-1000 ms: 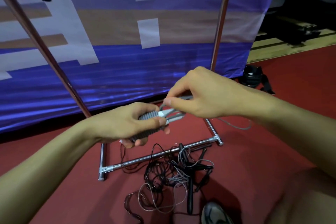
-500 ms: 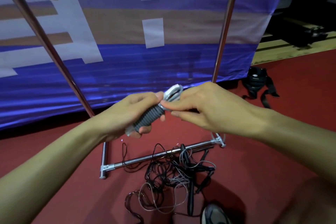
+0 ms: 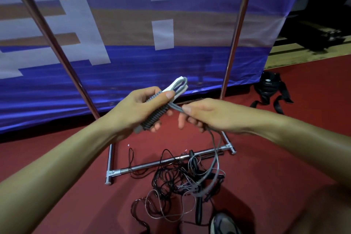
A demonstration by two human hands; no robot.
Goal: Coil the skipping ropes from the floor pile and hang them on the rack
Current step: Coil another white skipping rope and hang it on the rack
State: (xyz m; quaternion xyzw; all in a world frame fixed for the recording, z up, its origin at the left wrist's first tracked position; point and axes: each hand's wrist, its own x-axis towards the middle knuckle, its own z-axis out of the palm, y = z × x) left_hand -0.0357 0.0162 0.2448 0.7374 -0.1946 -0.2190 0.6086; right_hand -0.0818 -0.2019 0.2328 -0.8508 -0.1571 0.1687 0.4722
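Observation:
My left hand point(image 3: 139, 107) grips the grey ribbed handles point(image 3: 154, 115) of a skipping rope, their white ends and a short grey loop point(image 3: 179, 85) sticking up past the thumb. My right hand point(image 3: 201, 113) pinches the grey cord point(image 3: 215, 155) just right of the handles; the cord hangs down in a loop to the floor. A tangled pile of black and clear ropes point(image 3: 178, 180) lies on the red floor below my hands. The metal rack point(image 3: 163, 162) stands behind the pile, its two uprights rising left and right.
A blue and white banner point(image 3: 133, 43) hangs behind the rack. A black bag with straps point(image 3: 269, 89) lies on the floor at right. My shoe point(image 3: 224, 224) shows at the bottom edge. Dark and white items hang at top left.
Both hands rose. The handles tilted upright in my left hand. My right hand slid off the handle tops and drew the grey cord out to the right, now hanging in a loop.

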